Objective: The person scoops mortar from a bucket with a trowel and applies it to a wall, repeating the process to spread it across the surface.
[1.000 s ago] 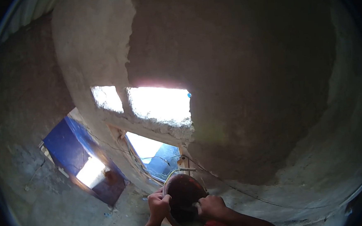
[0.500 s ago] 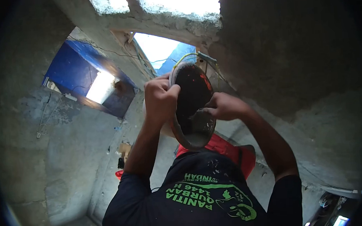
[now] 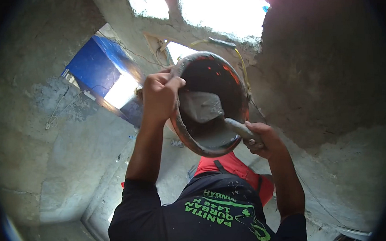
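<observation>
A round bucket [image 3: 240, 91] coated in grey residue is tilted, its mouth facing me, with orange patches showing inside. My left hand [image 3: 159, 94] is closed on the bucket's left rim, thumb over the edge. At the lower right, my right hand [image 3: 265, 139] grips the handle of a trowel [image 3: 202, 106]. The trowel's grey-smeared blade lies inside the bucket mouth. Wet grey mortar [image 3: 218, 139] lies along the bucket's lower inner side. A yellowish wire bail with a grey grip [image 3: 221, 42] hangs from the far side of the bucket.
Rough grey cement walls [image 3: 328, 90] surround me. Bright openings [image 3: 221, 8] lie beyond the bucket, and a blue panel [image 3: 92, 65] is at the upper left. A thin cable [image 3: 55, 115] hangs on the left wall. My red trousers [image 3: 240, 173] show below the bucket.
The bucket has turned so its mouth faces me more fully. My right hand has moved from the rim down and right, and the trowel now shows clearly. My left hand stays on the rim.
</observation>
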A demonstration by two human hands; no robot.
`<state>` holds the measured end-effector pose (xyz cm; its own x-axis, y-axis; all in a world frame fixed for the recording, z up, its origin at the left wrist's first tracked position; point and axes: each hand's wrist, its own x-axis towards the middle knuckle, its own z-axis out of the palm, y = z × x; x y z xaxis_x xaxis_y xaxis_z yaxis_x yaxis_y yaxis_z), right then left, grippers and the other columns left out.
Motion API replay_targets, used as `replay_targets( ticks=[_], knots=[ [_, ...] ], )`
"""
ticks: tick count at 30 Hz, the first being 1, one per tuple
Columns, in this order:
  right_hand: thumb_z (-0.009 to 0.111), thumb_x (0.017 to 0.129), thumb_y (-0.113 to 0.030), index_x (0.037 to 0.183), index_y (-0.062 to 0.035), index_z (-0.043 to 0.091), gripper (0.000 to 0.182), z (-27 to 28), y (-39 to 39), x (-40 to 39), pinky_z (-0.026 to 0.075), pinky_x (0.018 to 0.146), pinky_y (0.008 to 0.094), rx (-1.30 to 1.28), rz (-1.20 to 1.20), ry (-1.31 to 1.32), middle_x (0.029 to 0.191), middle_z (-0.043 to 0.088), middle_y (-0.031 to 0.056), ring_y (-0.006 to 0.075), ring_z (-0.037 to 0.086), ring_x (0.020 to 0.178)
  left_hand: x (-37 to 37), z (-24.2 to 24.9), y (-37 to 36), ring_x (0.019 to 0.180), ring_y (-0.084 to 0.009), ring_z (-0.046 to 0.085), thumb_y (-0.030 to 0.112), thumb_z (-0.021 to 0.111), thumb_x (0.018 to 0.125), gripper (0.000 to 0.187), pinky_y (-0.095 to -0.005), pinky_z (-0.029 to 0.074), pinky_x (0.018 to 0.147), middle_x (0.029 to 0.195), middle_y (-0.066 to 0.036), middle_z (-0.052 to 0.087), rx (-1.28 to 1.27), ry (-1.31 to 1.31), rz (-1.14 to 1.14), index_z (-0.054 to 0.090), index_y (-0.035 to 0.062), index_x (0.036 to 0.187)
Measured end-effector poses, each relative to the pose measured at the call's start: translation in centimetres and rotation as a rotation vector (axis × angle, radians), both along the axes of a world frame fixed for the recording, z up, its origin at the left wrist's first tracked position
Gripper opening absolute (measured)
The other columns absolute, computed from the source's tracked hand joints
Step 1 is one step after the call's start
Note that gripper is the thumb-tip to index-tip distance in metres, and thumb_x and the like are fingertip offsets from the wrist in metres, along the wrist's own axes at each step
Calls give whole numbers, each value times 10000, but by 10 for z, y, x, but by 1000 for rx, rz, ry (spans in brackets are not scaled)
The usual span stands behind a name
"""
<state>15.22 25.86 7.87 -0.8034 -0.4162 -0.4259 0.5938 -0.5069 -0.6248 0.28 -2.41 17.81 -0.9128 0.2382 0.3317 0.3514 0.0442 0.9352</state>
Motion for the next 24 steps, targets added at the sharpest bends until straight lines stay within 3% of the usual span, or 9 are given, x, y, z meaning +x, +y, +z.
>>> replay_targets(
  ticks=[3,7,8,10,12,16,18,21,24],
  knots=[
    [496,1067,-353,1054,-22,636,360,36,8,3,308,288,201,-44,-146,-12,618,552,54,60,377,352,-6,25,-2,890,-175,677,50,611,829,283,-271,486,868,1046,-120,758,227,-85,116,734,-133,1007],
    [542,1050,-376,1024,-60,605,324,73,12,4,273,309,219,12,-258,48,646,534,43,66,369,381,-11,61,0,887,-171,654,71,615,836,411,-295,489,884,972,-125,739,221,3,273,706,-92,1202],
    [553,1046,-377,1022,-65,605,318,79,12,5,275,313,222,15,-300,5,650,537,41,71,371,386,-17,63,-1,735,-133,629,75,608,842,423,-271,496,734,857,-89,720,267,-34,280,706,-68,1228],
    [563,1042,-379,1020,-70,605,312,87,15,5,276,316,225,42,-383,18,654,539,39,76,374,391,-27,70,3,426,-42,376,72,597,847,367,-248,276,410,584,68,474,438,-32,255,746,-17,1170],
    [579,1036,-383,1022,-70,606,314,92,22,1,291,328,230,-40,-339,103,665,549,38,86,392,400,-25,89,9,381,-64,329,67,603,837,228,-266,242,380,540,62,412,517,-61,340,748,-31,984],
    [589,1031,-385,1029,-66,608,319,134,29,-7,316,350,228,-59,-357,227,693,582,47,92,453,441,-56,105,1,488,-104,466,44,610,831,124,-282,380,506,584,23,468,722,-180,296,713,-17,866],
    [595,1030,-362,1040,-55,609,308,165,26,-7,350,383,217,155,-538,380,737,620,57,94,523,496,-67,119,-6,554,-125,534,40,616,829,108,-293,445,576,622,-1,515,768,-239,293,705,-14,858],
    [597,1032,-328,1098,-47,632,291,218,18,-8,385,410,225,211,-691,543,780,652,67,105,574,537,-73,148,-10,863,-231,698,75,580,871,205,-332,557,835,947,-147,722,828,-226,-120,700,-52,976],
    [618,1022,-242,1275,-25,629,333,259,18,-17,456,466,258,668,-851,949,800,668,75,132,625,610,-72,173,-5,825,-261,722,77,554,892,226,-349,594,793,946,-164,735,800,-281,-197,691,-66,1000]
  ],
)
